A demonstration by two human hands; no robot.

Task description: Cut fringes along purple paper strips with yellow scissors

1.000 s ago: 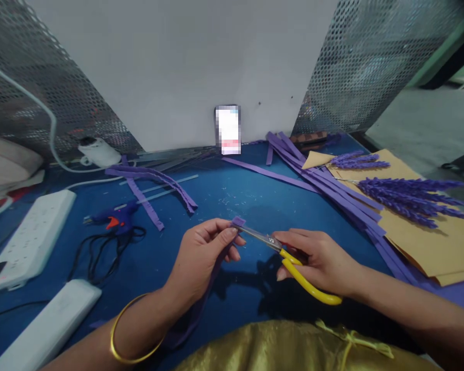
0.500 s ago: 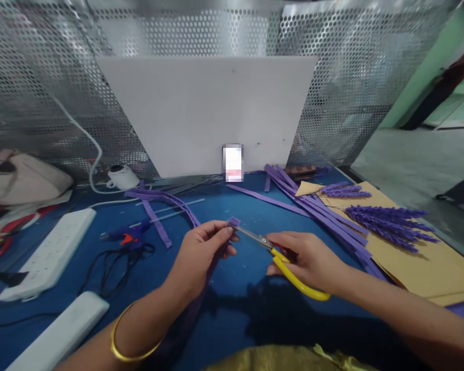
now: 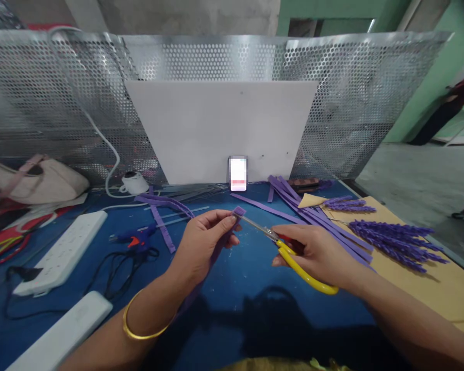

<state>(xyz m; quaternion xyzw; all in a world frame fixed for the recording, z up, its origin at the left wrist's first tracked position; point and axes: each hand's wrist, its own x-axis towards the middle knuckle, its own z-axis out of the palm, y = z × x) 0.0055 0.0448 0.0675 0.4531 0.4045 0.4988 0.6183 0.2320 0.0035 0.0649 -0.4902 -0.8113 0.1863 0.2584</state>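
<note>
Between thumb and fingers, my left hand [image 3: 206, 239] pinches a purple strip [image 3: 239, 211] near its end, and the rest of the strip hangs down behind the hand. My right hand [image 3: 319, 252] grips yellow-handled scissors [image 3: 307, 273]. Their metal blades point left and meet the strip's end just beside my left fingertips. Whether the blades have cut into it I cannot tell. More loose purple strips [image 3: 325, 226] lie in a bundle past my right hand. A folded purple strip [image 3: 164, 200] lies beyond my left hand.
At left are a blue glue gun [image 3: 137, 236] with its black cord, white power strips [image 3: 67, 252] and a pale bag [image 3: 50, 178]. A lit phone [image 3: 238, 173] leans on the white board [image 3: 224, 129]. Purple flower sprigs [image 3: 394, 239] rest on tan paper [image 3: 444, 288] at right.
My view has tilted up, showing more of the wall above the perforated panel. Both hands keep nearly the same pose, with the scissors still at the strip's end.
</note>
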